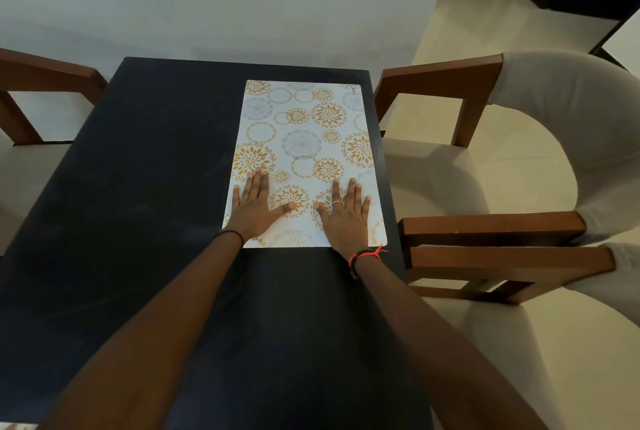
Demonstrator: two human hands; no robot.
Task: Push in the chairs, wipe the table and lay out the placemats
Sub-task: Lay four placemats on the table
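Placemat (304,152) under left hand (254,209), right hand (346,216), both flat.

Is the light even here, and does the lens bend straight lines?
Head view: soft, dim light, no hard glare on the black rectangular table; the white floral placemat under the flat left hand and right hand is sharp; the wide lens stretches the forearms and bows the table's edges.

Only one bit of print shows: a small dark mark (354,91) on the floral placemat (304,152), tucked into its corner at about 1 o'clock (it runs sideways along the edge). Its letters are too small and blurred to read.
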